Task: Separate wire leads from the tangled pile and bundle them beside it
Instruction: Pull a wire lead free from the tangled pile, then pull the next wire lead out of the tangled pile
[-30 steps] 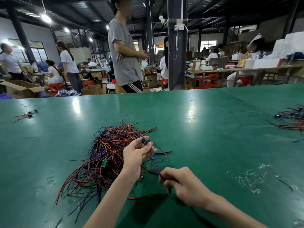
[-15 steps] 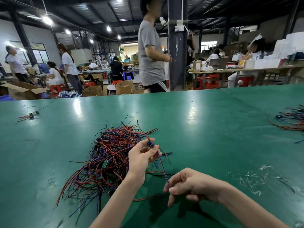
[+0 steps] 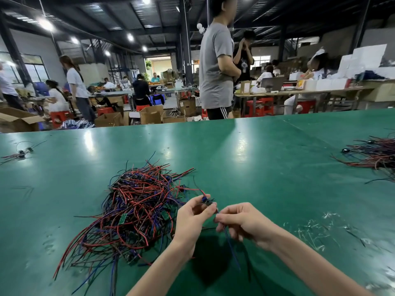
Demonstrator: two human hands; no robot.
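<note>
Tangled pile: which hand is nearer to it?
Left. The left hand sits at the right edge of the tangled pile, pinching a blue connector. The right hand is farther right, apart from the pile, pinching the connector's blue lead.

Bare left hand point(image 3: 192, 218) and right hand point(image 3: 243, 221), bare forearms point(image 3: 303, 257)

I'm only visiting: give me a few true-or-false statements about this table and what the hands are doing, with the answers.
1. The pile is partly red. True.
2. The left hand and the right hand both hold a lead. True.
3. The pile lies to the right of the hands. False: it lies to their left.
4. The table is bare wood. False: the table is green.
</note>
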